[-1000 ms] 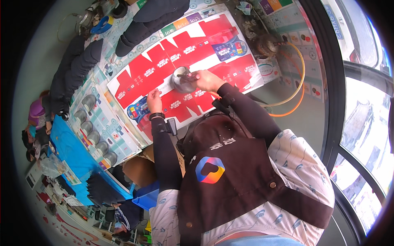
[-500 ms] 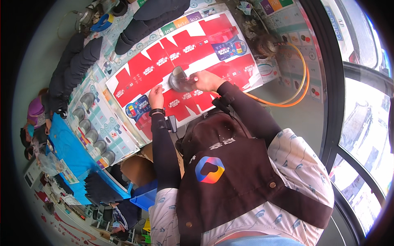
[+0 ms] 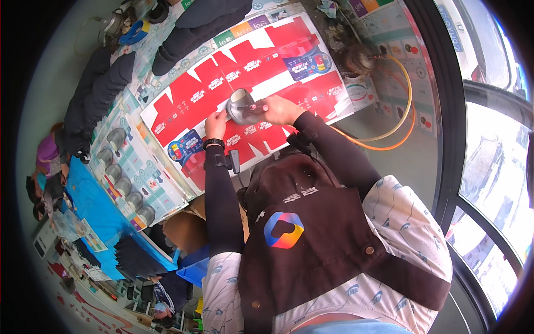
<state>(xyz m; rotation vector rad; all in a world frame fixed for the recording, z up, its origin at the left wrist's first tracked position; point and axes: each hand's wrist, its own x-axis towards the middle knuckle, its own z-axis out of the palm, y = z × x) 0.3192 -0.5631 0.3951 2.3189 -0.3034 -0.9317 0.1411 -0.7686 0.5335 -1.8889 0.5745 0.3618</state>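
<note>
A round grey metal piece [image 3: 243,106], shaped like a small cap or lamp shade, sits above the middle of a large red and white flattened carton sheet [image 3: 245,83] spread over the desk [image 3: 389,161]. The right hand [image 3: 281,109] grasps this piece from its right side, fingers closed on its rim. The left hand [image 3: 214,123], with a dark band at the wrist, lies flat and released on the sheet just left of the piece. Left of the sheet, a row of similar grey pieces [image 3: 123,170] rests on a pale printed sheet. An orange hose [image 3: 397,119] loops over the desk to the right, and dark folded cloth [image 3: 94,89] lies at the far left.
</note>
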